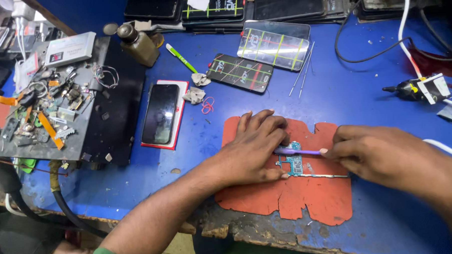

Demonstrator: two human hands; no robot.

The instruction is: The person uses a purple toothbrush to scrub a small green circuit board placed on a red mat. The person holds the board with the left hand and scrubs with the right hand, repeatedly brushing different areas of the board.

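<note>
A scuffed blue workbench (335, 88) fills the frame, and just below centre lies a ragged orange-red rubber mat (298, 199). On it the left hand (251, 146) lies flat, fingers together, pinning the small green-blue phone circuit board (293, 162) at its left edge. The right hand (382, 154), coming in from the right of the frame, has thumb and fingers pinched shut on a slim purple plastic tool (299, 151), its tip lying across the top of the board. That board looks light, thin and stiff, and I'd call it fragile: best held by its bare edges, never by the chips, with a narrow strip (328, 176) trailing to the right that would bend easily. Moving outward, a black smartphone on a red-edged card (160, 114) sits left of centre, two dark phone screens with green and red guide lines (256, 61) above, thin metal probes (301, 72) beside them, a brown squeeze bottle (138, 42) at upper left, and a grey tray of loose parts (50, 108) at far left.
</note>
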